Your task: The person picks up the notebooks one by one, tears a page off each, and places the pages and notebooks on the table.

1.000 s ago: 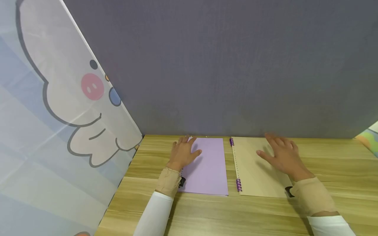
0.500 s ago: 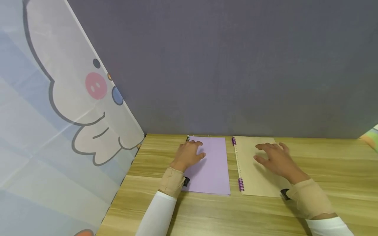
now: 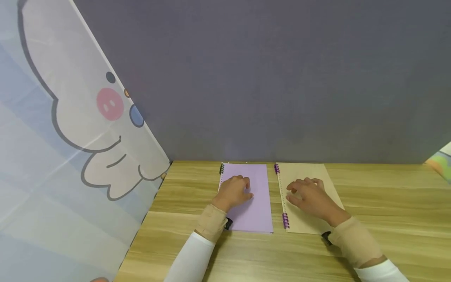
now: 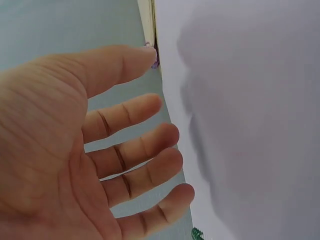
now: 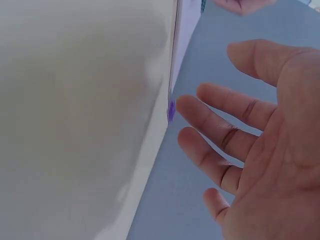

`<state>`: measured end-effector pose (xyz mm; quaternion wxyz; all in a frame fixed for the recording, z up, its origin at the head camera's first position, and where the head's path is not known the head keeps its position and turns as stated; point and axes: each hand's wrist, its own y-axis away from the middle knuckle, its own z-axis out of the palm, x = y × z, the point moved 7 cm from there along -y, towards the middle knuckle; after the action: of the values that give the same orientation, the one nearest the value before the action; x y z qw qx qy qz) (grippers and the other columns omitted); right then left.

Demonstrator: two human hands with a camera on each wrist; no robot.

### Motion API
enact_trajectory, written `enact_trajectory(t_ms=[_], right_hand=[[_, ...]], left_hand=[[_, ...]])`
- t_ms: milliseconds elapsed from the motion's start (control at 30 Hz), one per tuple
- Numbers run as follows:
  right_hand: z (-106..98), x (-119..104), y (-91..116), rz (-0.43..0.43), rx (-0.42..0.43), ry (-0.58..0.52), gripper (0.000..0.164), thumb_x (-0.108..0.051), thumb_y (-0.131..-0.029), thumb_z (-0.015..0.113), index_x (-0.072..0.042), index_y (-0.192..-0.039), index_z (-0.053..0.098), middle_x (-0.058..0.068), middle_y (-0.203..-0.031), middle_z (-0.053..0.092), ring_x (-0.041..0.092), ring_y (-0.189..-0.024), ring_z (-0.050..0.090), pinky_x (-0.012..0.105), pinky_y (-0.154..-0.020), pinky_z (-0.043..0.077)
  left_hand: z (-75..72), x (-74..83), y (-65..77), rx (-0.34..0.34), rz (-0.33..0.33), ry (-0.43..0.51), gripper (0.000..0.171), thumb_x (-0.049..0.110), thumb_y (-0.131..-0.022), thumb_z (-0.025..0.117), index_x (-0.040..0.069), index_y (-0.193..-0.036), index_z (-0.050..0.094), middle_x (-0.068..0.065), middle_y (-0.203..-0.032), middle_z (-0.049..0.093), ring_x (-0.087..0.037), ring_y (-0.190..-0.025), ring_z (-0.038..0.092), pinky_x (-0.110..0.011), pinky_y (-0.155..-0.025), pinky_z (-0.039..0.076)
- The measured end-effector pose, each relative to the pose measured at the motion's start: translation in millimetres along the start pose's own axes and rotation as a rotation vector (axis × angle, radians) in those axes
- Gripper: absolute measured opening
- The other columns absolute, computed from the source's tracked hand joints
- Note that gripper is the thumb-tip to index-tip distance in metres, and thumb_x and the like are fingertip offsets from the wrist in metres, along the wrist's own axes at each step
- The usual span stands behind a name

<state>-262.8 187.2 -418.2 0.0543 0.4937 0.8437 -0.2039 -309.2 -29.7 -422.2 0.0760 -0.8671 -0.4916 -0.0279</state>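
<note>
A lilac notebook (image 3: 255, 211) with a dark green coil at its top left lies flat on the table. My left hand (image 3: 234, 192) hovers over it, fingers loosely bent, casting a shadow on the cover. To its right lies a cream notebook (image 3: 299, 219) bound with purple coils along its left side. Above that one hovers my right hand (image 3: 311, 197), thumb and fingers apart. Both wrist views show nothing held: the left fingers (image 4: 165, 135) are spread above the lilac cover, the right fingers (image 5: 197, 107) above the cream one.
The wood-grain table (image 3: 246, 258) ends at a tall grey panel (image 3: 267, 78) behind the notebooks. On the left hangs a pale curtain (image 3: 42, 188) with a cartoon animal print. A strip of table separates the two notebooks.
Both hands have moved inward, the left rightward and a little nearer, the right leftward. Their fingers have bent more. The notebooks lie where they were.
</note>
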Motion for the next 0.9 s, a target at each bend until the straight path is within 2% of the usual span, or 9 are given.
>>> enact_trajectory(t_ms=[167,367,600,800,900], right_hand=[[8.6,-15.2,-1.4,-0.037,0.002,0.007,0.025,-0.039,-0.084,0.06,-0.022,-0.103,0.062,-0.014,-0.1,0.055,0.014,-0.094,0.048,0.052,-0.092,0.017],[13.7,-27.4,-1.5,-0.059,-0.02,-0.032,0.022,-0.034,-0.083,0.062,-0.023,-0.102,0.062,-0.014,-0.103,0.054,0.016,-0.1,0.047,0.051,-0.095,0.016],[24.8,-34.5,-1.6,-0.09,-0.08,-0.079,0.026,-0.032,-0.083,0.063,-0.02,-0.106,0.058,-0.008,-0.11,0.055,0.018,-0.109,0.046,0.046,-0.094,0.026],[31.3,-36.8,1.8,-0.109,-0.129,-0.094,0.033,-0.032,-0.085,0.061,-0.016,-0.113,0.058,-0.002,-0.121,0.053,0.024,-0.118,0.043,0.048,-0.096,0.025],[32.4,-36.7,2.9,-0.101,-0.144,-0.1,0.037,-0.033,-0.086,0.059,-0.014,-0.117,0.057,0.0,-0.124,0.052,0.025,-0.119,0.042,0.048,-0.097,0.024]], left_hand=[[4.3,7.6,1.7,-0.028,-0.003,0.002,0.029,0.047,-0.076,0.065,0.022,-0.087,0.056,0.01,-0.079,0.048,-0.011,-0.074,0.05,-0.028,-0.056,0.038],[14.3,16.6,2.8,-0.073,-0.026,-0.036,0.038,0.056,-0.073,0.063,0.024,-0.092,0.055,0.007,-0.088,0.046,-0.014,-0.083,0.046,-0.032,-0.06,0.038],[18.6,29.6,9.4,-0.15,-0.045,-0.087,0.072,0.07,-0.062,0.064,0.025,-0.116,0.053,0.001,-0.102,0.043,-0.017,-0.091,0.039,-0.035,-0.063,0.038],[15.6,40.5,18.0,-0.271,-0.036,-0.071,0.096,0.069,-0.046,0.074,0.026,-0.129,0.047,-0.004,-0.113,0.041,-0.019,-0.093,0.037,-0.029,-0.058,0.037],[17.3,45.3,21.9,-0.338,-0.026,-0.093,0.105,0.067,-0.041,0.076,0.028,-0.132,0.043,-0.007,-0.12,0.039,-0.02,-0.099,0.038,-0.029,-0.058,0.039]])
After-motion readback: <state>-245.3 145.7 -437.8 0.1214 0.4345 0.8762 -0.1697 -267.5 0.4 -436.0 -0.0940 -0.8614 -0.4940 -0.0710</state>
